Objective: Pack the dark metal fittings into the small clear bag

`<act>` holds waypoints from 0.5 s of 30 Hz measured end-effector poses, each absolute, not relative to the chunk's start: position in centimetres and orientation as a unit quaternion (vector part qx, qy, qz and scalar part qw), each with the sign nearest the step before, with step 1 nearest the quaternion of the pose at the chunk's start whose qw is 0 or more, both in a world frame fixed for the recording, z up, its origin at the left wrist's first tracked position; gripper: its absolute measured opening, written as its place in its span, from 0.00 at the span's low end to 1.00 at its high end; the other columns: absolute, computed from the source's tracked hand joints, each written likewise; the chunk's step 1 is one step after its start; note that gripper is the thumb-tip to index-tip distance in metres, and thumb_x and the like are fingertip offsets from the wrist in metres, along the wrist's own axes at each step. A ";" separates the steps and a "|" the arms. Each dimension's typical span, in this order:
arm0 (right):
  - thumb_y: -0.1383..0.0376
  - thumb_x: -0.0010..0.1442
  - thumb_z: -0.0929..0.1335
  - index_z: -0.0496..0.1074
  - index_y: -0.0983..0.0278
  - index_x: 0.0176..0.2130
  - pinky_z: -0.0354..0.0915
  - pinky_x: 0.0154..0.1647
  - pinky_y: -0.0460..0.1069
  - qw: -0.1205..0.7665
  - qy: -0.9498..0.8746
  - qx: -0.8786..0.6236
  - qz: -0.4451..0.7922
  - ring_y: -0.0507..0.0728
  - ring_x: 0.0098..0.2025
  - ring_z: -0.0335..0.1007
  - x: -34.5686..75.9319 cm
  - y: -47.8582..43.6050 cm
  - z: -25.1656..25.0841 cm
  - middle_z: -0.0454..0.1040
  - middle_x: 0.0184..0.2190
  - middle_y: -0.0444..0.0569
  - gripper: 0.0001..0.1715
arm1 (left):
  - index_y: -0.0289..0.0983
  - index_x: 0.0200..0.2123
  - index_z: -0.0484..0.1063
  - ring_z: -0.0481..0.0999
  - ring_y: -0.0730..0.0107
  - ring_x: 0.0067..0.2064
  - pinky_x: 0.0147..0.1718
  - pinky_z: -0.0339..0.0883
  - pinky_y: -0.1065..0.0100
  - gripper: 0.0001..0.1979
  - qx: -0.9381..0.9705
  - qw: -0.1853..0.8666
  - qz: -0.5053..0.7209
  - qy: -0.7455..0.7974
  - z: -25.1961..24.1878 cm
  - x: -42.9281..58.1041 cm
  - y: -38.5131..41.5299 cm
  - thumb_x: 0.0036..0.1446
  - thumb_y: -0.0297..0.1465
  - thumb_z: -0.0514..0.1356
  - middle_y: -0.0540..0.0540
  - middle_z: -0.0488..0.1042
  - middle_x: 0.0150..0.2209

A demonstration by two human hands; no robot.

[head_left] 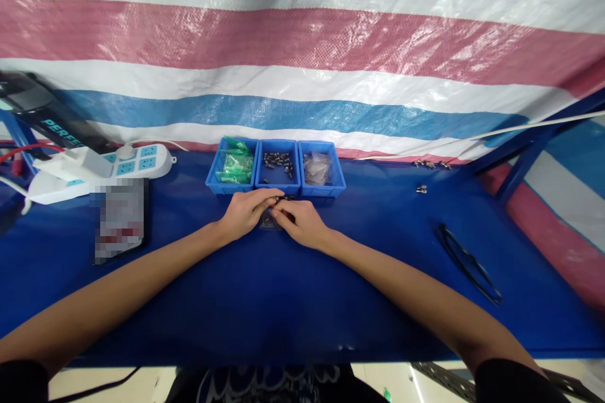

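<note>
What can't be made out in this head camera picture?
- Small clear bag: mostly hidden under the left hand and right hand.
- Small dark metal parts in the middle blue plastic bin: too small to identify.
- Flat dark card: surface blurred.
- Black device: cut off by the left edge.

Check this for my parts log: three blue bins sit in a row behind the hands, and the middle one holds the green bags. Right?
Not quite. In the head view the green bags fill the left bin; the middle bin holds small dark metal parts.
</note>
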State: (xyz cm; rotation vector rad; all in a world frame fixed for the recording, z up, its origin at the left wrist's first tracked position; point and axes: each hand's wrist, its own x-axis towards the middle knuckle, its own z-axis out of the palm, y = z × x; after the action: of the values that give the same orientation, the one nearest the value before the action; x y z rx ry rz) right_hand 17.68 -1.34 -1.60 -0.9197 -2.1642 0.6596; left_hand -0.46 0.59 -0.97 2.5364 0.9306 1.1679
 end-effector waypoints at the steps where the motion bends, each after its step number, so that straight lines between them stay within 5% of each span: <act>1: 0.65 0.63 0.60 0.65 0.64 0.26 0.54 0.27 0.44 0.340 -0.834 -0.354 0.254 0.49 0.23 0.58 17.7 -1.3 -1.6 0.64 0.20 0.42 0.15 | 0.35 0.44 0.72 0.78 0.73 0.37 0.36 0.71 0.76 0.12 0.855 0.095 0.395 0.323 -1.0 -0.5 0.6 0.64 0.31 0.50 0.45 0.78 0.39; 15: 0.66 0.62 0.60 0.66 0.65 0.27 0.55 0.27 0.44 0.337 -0.837 -0.350 0.252 0.49 0.23 0.60 17.7 -1.3 -1.5 0.65 0.21 0.43 0.13 | 0.35 0.41 0.70 0.76 0.75 0.32 0.33 0.68 0.76 0.12 0.862 0.135 0.348 0.344 -0.7 -0.3 0.5 0.64 0.32 0.48 0.47 0.77 0.35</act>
State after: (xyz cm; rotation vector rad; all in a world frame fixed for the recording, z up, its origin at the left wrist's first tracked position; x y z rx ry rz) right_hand 17.68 -1.33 -1.50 -0.9129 -2.1810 0.6559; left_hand -0.33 0.49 -0.65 2.4962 0.9968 1.0089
